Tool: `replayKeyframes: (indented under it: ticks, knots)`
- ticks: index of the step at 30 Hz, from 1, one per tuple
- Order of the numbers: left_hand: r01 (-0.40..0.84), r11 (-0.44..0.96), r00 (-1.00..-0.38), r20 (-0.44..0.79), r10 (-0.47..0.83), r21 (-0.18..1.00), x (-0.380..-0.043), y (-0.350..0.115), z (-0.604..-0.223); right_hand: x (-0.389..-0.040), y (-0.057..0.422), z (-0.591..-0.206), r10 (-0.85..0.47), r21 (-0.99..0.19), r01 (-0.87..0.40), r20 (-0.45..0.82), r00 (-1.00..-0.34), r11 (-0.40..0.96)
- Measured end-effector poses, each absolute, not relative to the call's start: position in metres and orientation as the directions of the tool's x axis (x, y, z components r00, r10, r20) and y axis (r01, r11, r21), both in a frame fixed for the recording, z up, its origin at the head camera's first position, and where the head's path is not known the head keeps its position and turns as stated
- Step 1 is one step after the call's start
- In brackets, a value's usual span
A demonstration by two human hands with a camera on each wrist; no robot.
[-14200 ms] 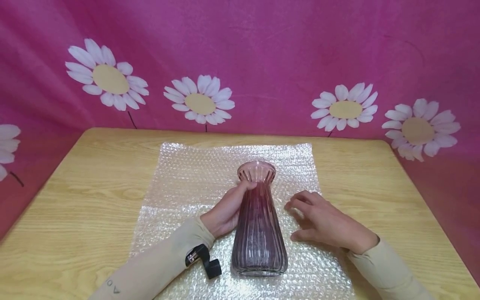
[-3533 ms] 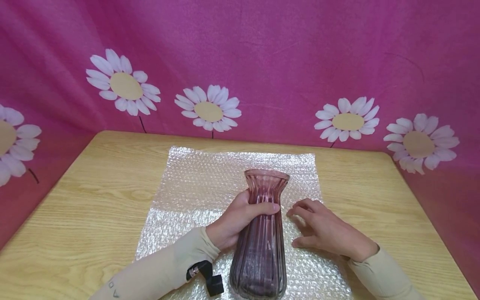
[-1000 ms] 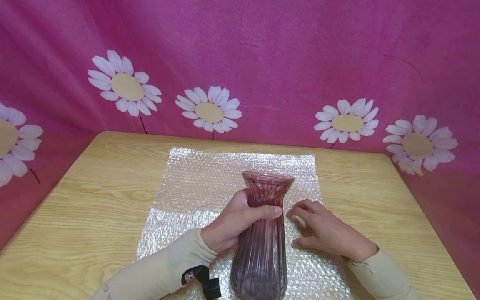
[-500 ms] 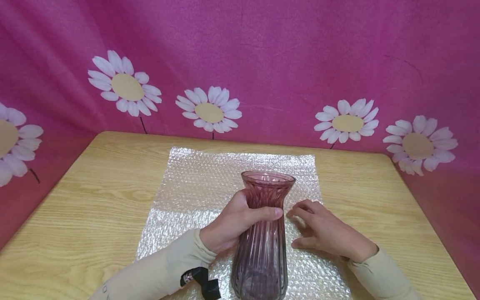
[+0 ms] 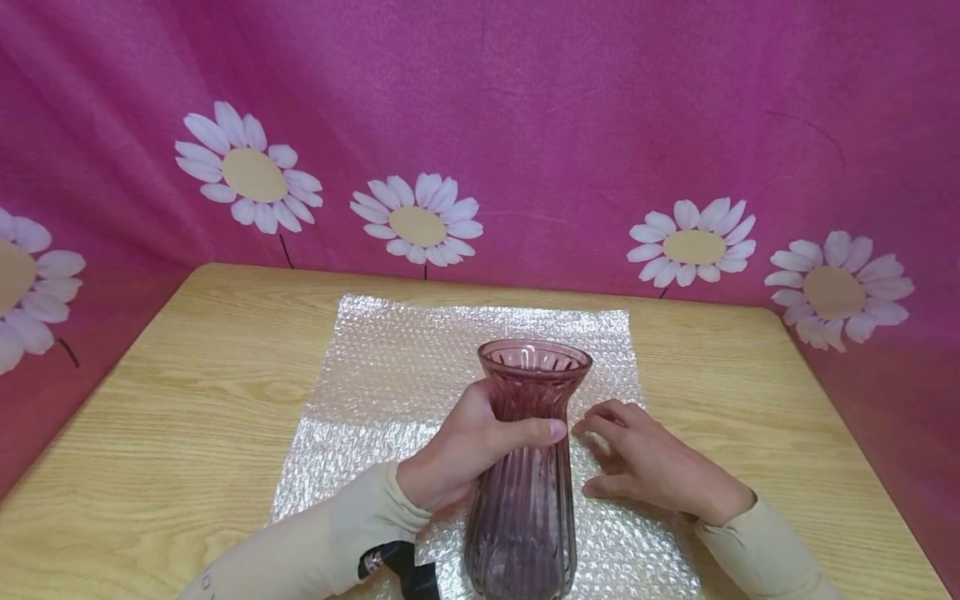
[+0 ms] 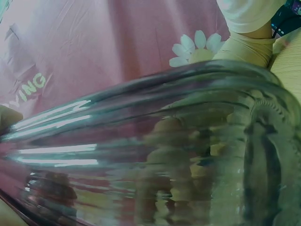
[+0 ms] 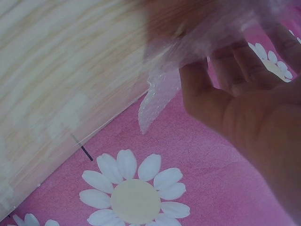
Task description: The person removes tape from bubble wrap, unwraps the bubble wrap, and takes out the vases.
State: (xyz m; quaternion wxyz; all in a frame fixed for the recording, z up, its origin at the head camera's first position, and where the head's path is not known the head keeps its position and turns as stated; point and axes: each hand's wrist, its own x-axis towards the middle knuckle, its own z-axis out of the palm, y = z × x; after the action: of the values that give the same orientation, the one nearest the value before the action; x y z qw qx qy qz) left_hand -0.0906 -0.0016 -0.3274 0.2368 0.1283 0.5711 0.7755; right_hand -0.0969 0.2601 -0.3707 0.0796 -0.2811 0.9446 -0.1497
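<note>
A ribbed glass vase, pink at the flared mouth and purple-grey toward the base, is held over the bubble wrap. My left hand grips it just below the neck, thumb across the front and the other fingers hidden behind the glass. In the left wrist view the vase fills most of the picture. To its right, my right hand rests with loosely bent fingers at the right side of the bubble wrap, apart from the vase. The right wrist view has this hand with the wrap at its fingertips.
Bubble wrap lies flat across the middle of the wooden table. Behind the table hangs a pink cloth printed with white daisies. A black strap dangles from the left sleeve.
Since the first frame my left thumb has moved across the vase's front and the vase has come closer. Over the last second its mouth tips slightly toward me. The right hand keeps its place.
</note>
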Motion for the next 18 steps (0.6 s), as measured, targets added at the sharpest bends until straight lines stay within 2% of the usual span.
replayKeyframes:
  ticks: [18]
  knots:
    - [-0.193,-0.241,-0.847,-0.037,0.531,0.951,-0.0890,-0.0033,-0.3274,-0.0967,0.2607,-0.3710,-0.556,-0.328,-0.509,-0.060,-0.829,0.796]
